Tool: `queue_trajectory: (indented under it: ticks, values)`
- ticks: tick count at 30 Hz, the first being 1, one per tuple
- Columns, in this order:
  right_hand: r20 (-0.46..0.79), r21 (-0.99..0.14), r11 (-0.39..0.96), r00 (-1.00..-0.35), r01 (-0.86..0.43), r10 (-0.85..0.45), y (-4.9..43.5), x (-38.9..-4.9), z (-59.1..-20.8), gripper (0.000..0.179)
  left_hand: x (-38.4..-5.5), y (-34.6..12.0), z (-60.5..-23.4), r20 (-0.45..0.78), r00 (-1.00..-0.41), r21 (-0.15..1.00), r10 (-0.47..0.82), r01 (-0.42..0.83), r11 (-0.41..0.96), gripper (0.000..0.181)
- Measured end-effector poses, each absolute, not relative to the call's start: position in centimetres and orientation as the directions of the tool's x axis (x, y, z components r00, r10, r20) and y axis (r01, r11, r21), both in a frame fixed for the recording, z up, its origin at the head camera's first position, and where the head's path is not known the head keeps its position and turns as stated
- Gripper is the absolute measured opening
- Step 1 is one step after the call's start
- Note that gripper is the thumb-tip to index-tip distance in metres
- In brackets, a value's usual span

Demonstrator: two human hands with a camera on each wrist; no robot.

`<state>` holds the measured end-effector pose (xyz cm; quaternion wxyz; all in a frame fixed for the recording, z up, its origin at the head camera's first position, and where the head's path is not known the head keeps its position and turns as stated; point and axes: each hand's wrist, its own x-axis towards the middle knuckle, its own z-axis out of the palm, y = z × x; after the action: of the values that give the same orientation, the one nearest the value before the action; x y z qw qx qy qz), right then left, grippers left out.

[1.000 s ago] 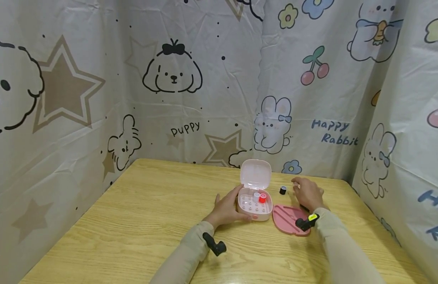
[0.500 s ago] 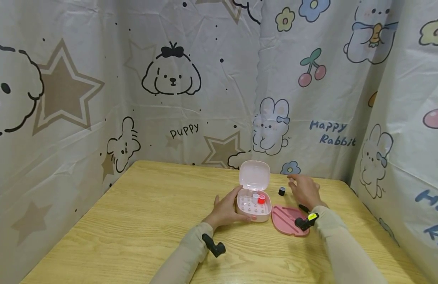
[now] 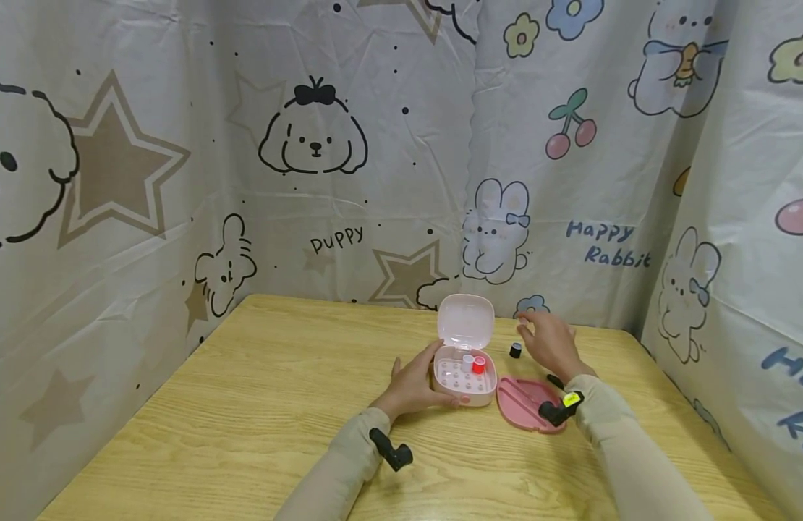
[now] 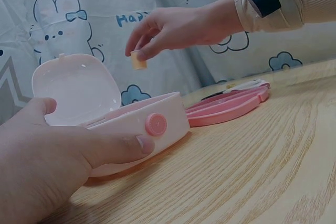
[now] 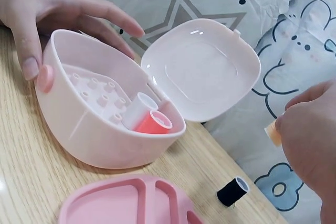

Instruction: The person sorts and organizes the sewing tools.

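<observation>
A pale pink sewing box (image 3: 448,396) stands on the table with its lid (image 3: 466,322) raised. My left hand (image 3: 409,383) grips its left side, thumb on the front near the round pink button (image 4: 156,125). Inside, a white thread spool (image 5: 138,107) and a red thread spool (image 5: 154,122) sit side by side at the back right; the bare pegs show around them. My right hand (image 3: 553,344) pinches a light orange thread spool (image 4: 139,60) in the air, right of the box. Below it, a black thread spool (image 5: 232,191) lies on the table.
A pink divided tray (image 3: 521,411) lies right of the box, under my right wrist. Something white and black (image 4: 247,85), partly hidden, lies at its far end. A printed curtain (image 3: 375,145) hangs behind the wooden table (image 3: 245,405).
My right hand has moved left, toward the box, and a little up from the table. My left hand and the box hold their place, with only a slight shift of the whole head view.
</observation>
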<state>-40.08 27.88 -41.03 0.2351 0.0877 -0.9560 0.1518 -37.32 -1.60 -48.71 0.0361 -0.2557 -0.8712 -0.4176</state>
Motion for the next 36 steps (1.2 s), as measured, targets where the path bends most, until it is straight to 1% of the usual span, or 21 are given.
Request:
queue_trajectory:
  ticks: [3,10,17,24,30,36]
  values:
    - [0.498,-0.238,0.936,-0.86,-0.261,-0.113,27.3,-39.9,-40.8,0.024,-37.3,-1.6,-48.7,0.273,-0.868,0.705,0.415,0.474,0.527,0.119]
    - [0.559,-0.22,0.901,-0.805,-0.373,-0.197,25.7,-39.6,-40.6,0.023,-37.3,-1.8,-48.6,0.291,-0.859,0.699,0.421,0.491,0.52,0.12]
    - [0.576,-0.213,0.875,-0.779,-0.435,-0.246,24.3,-39.5,-40.5,0.023,-37.3,-1.8,-48.5,0.282,-0.858,0.694,0.428,0.491,0.527,0.118]
    - [0.546,-0.222,0.871,-0.796,-0.438,-0.261,23.0,-39.2,-40.4,0.023,-37.2,-1.7,-48.6,0.295,-0.856,0.681,0.425,0.5,0.534,0.117]
    - [0.551,-0.207,0.853,-0.778,-0.478,-0.302,21.9,-39.2,-40.8,0.022,-37.1,-1.6,-48.4,0.302,-0.854,0.692,0.424,0.503,0.518,0.117]
    - [0.499,-0.206,0.844,-0.795,-0.495,-0.345,20.8,-39.1,-41.1,0.024,-36.9,-1.7,-48.2,0.312,-0.851,0.686,0.423,0.51,0.519,0.115]
